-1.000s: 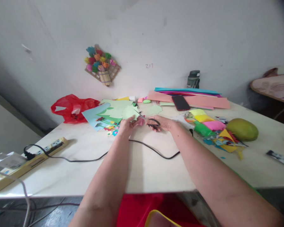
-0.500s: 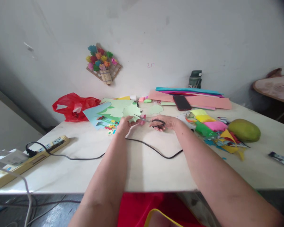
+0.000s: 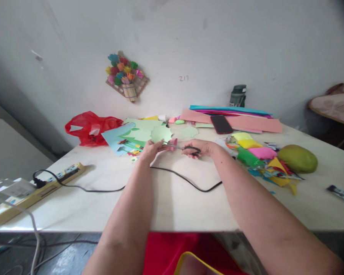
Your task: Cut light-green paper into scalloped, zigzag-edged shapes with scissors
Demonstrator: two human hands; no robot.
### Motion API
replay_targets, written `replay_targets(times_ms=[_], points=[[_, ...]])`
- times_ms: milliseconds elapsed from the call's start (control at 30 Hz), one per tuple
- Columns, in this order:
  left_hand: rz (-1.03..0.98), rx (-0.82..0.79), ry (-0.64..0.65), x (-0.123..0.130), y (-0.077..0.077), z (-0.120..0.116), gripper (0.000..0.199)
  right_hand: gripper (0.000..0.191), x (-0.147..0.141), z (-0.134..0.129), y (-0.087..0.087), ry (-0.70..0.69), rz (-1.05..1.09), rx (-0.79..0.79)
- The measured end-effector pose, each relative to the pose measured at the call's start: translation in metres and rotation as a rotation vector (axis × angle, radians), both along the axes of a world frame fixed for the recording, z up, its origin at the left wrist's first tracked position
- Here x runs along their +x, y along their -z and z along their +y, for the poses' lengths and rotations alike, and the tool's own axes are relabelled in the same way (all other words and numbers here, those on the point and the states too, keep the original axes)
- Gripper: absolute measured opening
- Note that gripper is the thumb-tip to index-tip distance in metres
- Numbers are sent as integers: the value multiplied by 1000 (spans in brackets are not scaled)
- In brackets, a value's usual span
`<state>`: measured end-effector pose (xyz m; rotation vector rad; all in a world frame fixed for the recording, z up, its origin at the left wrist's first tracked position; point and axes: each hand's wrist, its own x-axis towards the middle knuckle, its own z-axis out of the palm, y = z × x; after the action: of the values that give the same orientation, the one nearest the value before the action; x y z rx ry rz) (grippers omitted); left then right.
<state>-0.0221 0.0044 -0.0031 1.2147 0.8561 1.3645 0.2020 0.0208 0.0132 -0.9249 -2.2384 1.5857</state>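
Note:
Near the middle of the table, my left hand (image 3: 152, 150) pinches the lower edge of a pale green paper piece (image 3: 161, 134) with a jagged rim. My right hand (image 3: 195, 148) is closed round the black handles of the scissors (image 3: 174, 146). The blades point left and reach the lower edge of the paper beside my left fingertips. Another pale green cut piece (image 3: 188, 132) lies behind my right hand. A small pink piece (image 3: 173, 144) shows just behind the blades.
A red plastic bag (image 3: 91, 128), blue sheet (image 3: 113, 139) and power strip (image 3: 57, 183) are at left. A phone (image 3: 221, 124) rests on pink paper (image 3: 255, 124). Clay packets (image 3: 262, 152) and a green fruit (image 3: 297, 158) lie right. A black cord (image 3: 186, 182) crosses in front.
The green paper has turned in my left hand, and its jagged rim now faces more upward. My left hand has shifted slightly left. The view has moved a little.

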Motion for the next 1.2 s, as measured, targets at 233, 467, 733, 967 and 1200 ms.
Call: replay_targets(times_ms=[233,467,733,967,1200], points=[[-61,11,-76,-8,-1,3,34,33,4,0,-2,-15,-71,32],[-123,-12,-115,-13,0,4,29,35,6,1,0,-6,-62,-8],[29,-69,-190,-16,8,15,19,29,3,-1,-1,-16,-87,-11],[129,-49,-193,-15,11,18,20,22,-2,-8,-8,21,-144,-24],[154,-76,-124,-9,5,13,21,22,-6,-14,-13,58,-167,-20]])
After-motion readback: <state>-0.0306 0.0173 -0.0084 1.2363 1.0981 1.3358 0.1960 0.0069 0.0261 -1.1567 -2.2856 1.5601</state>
